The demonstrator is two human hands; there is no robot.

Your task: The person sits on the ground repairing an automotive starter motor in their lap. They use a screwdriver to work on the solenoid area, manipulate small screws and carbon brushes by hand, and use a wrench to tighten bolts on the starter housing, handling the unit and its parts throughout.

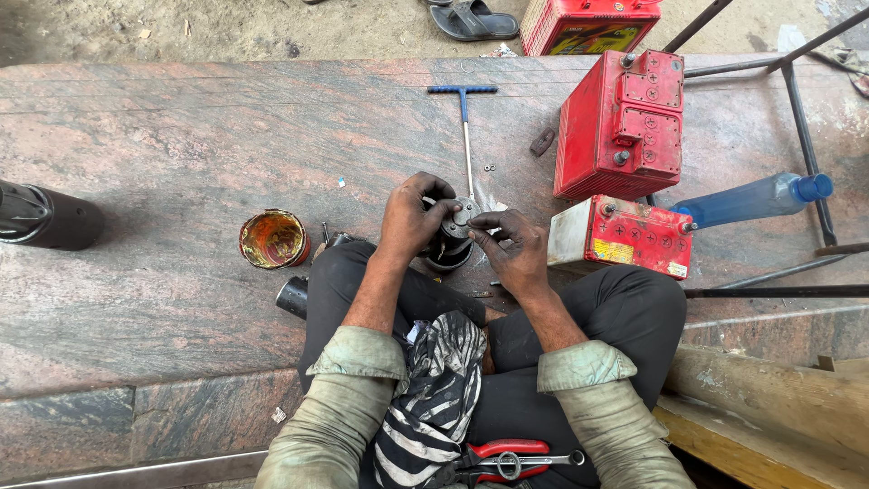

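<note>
I sit cross-legged on a stone slab [181,145]. A dark round metal part [457,226] with a grey plate on top rests in front of my knees. My left hand [409,217] wraps around its left side, fingers over the top. Next to it, my right hand [518,249] pinches at the grey plate from the right with thumb and forefinger. Both hands are greasy. The lower half of the part is hidden behind my hands.
A blue-handled T-wrench [465,118] lies beyond the part. Red batteries [620,122] [625,235] and a blue bottle [751,199] sit right. An open grease tin [273,239] and black tube [292,296] lie left. Red-handled pliers [507,460] and a striped cloth [434,389] rest on my lap.
</note>
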